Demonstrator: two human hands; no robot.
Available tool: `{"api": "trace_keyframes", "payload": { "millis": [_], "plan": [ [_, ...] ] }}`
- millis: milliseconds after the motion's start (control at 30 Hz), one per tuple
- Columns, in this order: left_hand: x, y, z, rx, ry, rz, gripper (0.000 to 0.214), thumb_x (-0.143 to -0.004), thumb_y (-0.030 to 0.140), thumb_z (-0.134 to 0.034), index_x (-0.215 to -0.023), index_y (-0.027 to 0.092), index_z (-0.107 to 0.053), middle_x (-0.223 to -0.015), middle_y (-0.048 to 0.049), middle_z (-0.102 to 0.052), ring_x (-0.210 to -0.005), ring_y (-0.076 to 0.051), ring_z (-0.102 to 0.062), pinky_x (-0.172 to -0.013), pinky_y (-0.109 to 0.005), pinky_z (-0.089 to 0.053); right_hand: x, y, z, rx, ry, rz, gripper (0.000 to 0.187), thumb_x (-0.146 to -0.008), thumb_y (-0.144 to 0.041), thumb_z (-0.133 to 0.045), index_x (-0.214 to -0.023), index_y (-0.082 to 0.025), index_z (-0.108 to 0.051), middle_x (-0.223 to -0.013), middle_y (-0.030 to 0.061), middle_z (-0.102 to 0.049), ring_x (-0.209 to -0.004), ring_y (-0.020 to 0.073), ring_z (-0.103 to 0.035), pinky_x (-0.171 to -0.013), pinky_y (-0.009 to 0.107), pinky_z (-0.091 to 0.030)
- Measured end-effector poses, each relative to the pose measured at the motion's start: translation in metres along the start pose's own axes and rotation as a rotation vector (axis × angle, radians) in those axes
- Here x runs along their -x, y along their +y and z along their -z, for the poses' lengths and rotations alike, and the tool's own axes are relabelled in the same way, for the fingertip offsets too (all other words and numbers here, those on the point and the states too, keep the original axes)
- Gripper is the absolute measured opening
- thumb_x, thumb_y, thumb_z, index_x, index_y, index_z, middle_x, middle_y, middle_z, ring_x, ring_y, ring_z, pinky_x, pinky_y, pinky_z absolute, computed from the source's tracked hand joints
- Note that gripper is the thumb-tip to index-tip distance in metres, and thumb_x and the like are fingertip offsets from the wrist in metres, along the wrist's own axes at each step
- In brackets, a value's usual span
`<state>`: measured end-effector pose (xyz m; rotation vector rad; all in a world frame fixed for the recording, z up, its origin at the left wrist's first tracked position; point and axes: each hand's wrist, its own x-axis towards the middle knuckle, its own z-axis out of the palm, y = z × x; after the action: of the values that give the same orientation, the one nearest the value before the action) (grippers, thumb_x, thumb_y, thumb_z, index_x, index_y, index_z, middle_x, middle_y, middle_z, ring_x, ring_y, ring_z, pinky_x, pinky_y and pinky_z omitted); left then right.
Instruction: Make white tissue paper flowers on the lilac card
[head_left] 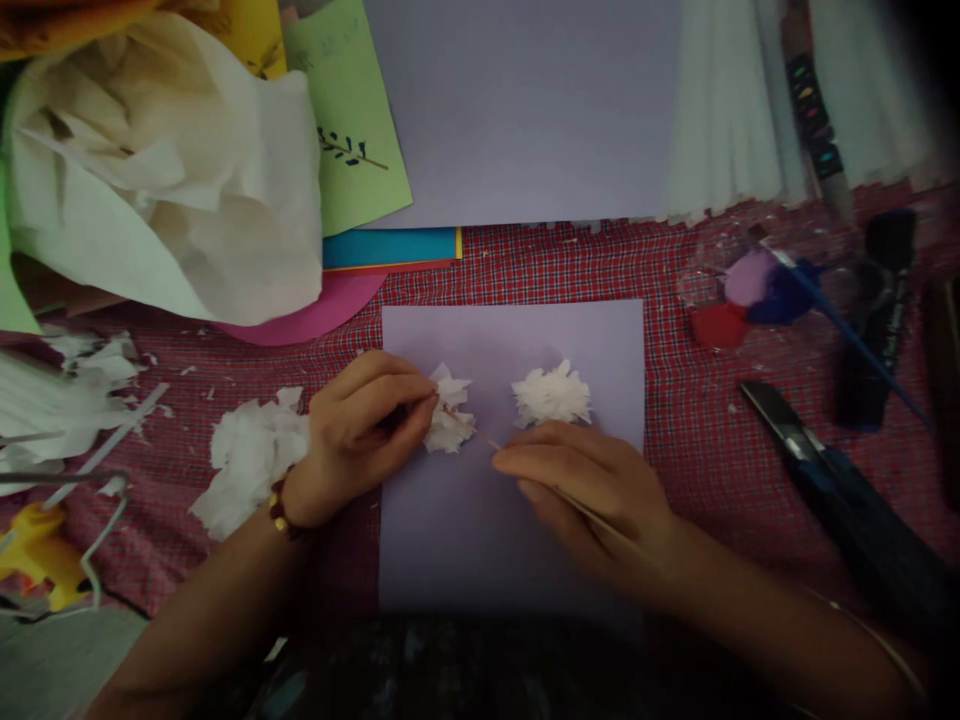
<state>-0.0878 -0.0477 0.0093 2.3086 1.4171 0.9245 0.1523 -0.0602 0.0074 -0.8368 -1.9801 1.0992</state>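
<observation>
A sheet of lilac paper [450, 540] lies in front of me with two ruffled white paper flowers on it. My left hand [367, 430] pinches at the left edge of the left paper flower [451, 425], whose middle has brownish marks. My right hand [592, 490] grips a thin wooden stick [592, 517] like a pencil. The stick's tip points left, just short of the left flower and apart from it. Close above the right fingers sits the fuller right paper flower [553, 394]; whether they touch it I cannot tell.
Torn white paper [251, 455] lies left of my left hand, near a yellow glue gun [45, 550]. Crumpled white paper [172, 170] and coloured cards [349, 120] are piled upper left. At right are a paint palette [720, 325], a blue brush [847, 325] and a utility knife [832, 480].
</observation>
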Motion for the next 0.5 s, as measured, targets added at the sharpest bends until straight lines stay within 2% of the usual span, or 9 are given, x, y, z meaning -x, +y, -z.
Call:
{"api": "trace_keyframes", "payload": {
  "millis": [233,500],
  "plan": [
    [-0.0008,-0.0046,0.0078,0.039,-0.102,-0.042,0.013,-0.083,0.016,-0.067,-0.09,0.027,-0.066,-0.085,-0.0034,-0.069,-0.073,-0.017,-0.067,-0.059,-0.03,-0.057,-0.0029,-0.0009,0.0014,0.016,0.014,-0.011,0.022,-0.094,-0.011,-0.05,-0.109,-0.019,-0.063,-0.09,0.0046,-0.071,-0.079,0.0132,-0.066,-0.067,0.025,-0.055],
    [-0.0001,-0.0051,0.0028,0.013,0.021,0.012,0.015,-0.083,0.01,-0.067,-0.091,0.023,-0.066,-0.081,-0.0014,-0.068,-0.071,-0.013,-0.065,-0.059,-0.026,-0.056,0.0027,-0.0048,0.0044,0.076,0.02,0.057,0.027,-0.093,-0.011,-0.051,-0.115,-0.021,-0.062,-0.099,0.0066,-0.071,-0.087,0.0151,-0.068,-0.072,0.028,-0.058]
  ]
}}
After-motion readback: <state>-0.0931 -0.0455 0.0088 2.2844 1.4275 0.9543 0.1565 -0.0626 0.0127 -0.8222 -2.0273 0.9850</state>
